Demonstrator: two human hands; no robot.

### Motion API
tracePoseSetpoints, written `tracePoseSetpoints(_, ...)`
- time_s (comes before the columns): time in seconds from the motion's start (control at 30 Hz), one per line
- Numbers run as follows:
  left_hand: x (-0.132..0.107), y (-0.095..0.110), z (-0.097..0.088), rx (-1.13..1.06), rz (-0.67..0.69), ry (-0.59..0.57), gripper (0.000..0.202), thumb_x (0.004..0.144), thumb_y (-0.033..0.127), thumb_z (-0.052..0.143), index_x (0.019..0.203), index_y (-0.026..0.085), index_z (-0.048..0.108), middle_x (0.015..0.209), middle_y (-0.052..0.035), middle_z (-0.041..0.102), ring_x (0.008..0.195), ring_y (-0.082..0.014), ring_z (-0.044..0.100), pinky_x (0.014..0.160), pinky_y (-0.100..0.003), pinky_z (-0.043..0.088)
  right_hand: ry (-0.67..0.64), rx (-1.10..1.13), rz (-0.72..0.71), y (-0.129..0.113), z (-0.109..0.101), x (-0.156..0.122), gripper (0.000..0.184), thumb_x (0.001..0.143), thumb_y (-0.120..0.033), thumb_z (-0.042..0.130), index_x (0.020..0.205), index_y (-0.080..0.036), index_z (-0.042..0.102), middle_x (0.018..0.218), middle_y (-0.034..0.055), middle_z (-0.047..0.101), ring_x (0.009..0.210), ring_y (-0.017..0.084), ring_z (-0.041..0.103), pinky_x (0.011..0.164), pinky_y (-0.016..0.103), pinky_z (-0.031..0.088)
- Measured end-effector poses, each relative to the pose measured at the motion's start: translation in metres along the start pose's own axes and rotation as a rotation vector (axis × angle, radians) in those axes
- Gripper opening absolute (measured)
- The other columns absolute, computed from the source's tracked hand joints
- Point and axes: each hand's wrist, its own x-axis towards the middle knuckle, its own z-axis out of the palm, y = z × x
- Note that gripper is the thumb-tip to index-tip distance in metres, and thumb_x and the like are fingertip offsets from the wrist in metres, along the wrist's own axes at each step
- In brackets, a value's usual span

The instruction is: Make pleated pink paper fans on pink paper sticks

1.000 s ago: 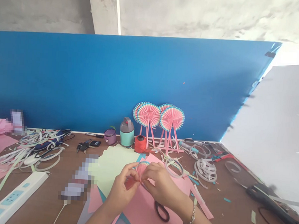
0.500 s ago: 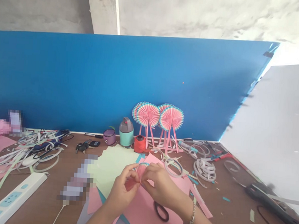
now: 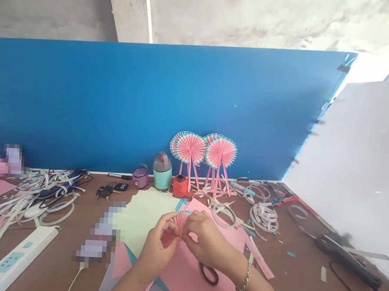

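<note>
Fan [image 3: 182, 219] pinched, as I watch from afar
I see the left hand [image 3: 160, 241] gripping its left side, the fan above pink paper [image 3: 184, 275], the right hand [image 3: 206, 236] gripping its right side, coiled strips [image 3: 265, 218] farther right.

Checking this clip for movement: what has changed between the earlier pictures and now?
The whole scene sits slightly further left in the picture, as if the head camera turned a little right. Nothing was visibly taken up or let go: the left hand and right hand still pinch the small pleated paper. The standing fans and turquoise container stayed put.
</note>
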Motion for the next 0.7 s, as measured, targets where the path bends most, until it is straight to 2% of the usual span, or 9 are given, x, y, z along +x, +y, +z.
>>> tracePoseSetpoints(0.2, 0.000, 0.000, 0.000, 0.004, 0.001, 0.002, 0.040, 0.079, 0.019, 0.052, 0.117, 0.023, 0.046, 0.076, 0.0015, 0.058, 0.078, -0.0153, 0.058, 0.082, -0.031, 0.045, 0.065, -0.038, 0.004, 0.002, 0.007, 0.000, 0.018, 0.061, 0.000, 0.053, 0.065, -0.017, 0.057, 0.069, 0.0001, 0.060, 0.069, 0.014, 0.049, 0.066, 0.027, 0.032)
tracePoseSetpoints(0.4, 0.000, 0.001, -0.003, -0.058, -0.015, -0.015, 0.039, 0.080, 0.023, 0.055, 0.118, 0.024, 0.044, 0.078, 0.0021, 0.058, 0.082, -0.0151, 0.058, 0.087, -0.031, 0.041, 0.099, 0.006, 0.049, 0.000, 0.004, 0.001, 0.014, 0.065, -0.005, 0.054, 0.066, -0.019, 0.057, 0.069, -0.0013, 0.061, 0.070, 0.014, 0.051, 0.070, 0.028, 0.034)
tracePoseSetpoints(0.5, 0.003, 0.001, -0.007, -0.133, -0.081, -0.020, 0.043, 0.079, 0.026, 0.058, 0.119, 0.024, 0.045, 0.078, 0.0015, 0.058, 0.084, -0.0160, 0.057, 0.087, -0.032, 0.040, 0.160, 0.004, 0.097, 0.005, -0.006, 0.004, 0.013, 0.064, -0.006, 0.052, 0.064, -0.019, 0.056, 0.070, -0.0008, 0.062, 0.071, 0.015, 0.053, 0.074, 0.030, 0.036)
tracePoseSetpoints(0.6, 0.007, 0.001, -0.012, -0.223, -0.149, -0.019, 0.048, 0.073, 0.030, 0.064, 0.118, 0.023, 0.048, 0.076, 0.0012, 0.058, 0.080, -0.0164, 0.056, 0.076, -0.028, 0.042, 0.273, -0.008, 0.178, 0.022, -0.022, 0.006, 0.013, 0.064, -0.009, 0.048, 0.062, -0.019, 0.056, 0.070, 0.0008, 0.063, 0.074, 0.017, 0.055, 0.074, 0.030, 0.038)
tracePoseSetpoints(0.7, 0.010, 0.000, -0.014, -0.281, -0.196, -0.014, 0.053, 0.068, 0.032, 0.068, 0.116, 0.022, 0.049, 0.072, 0.0023, 0.057, 0.070, -0.0145, 0.053, 0.064, -0.025, 0.041, 0.338, 0.064, 0.367, 0.050, -0.044, 0.006, 0.011, 0.067, -0.017, 0.048, 0.062, -0.019, 0.057, 0.065, 0.0009, 0.063, 0.066, 0.017, 0.056, 0.065, 0.027, 0.040)
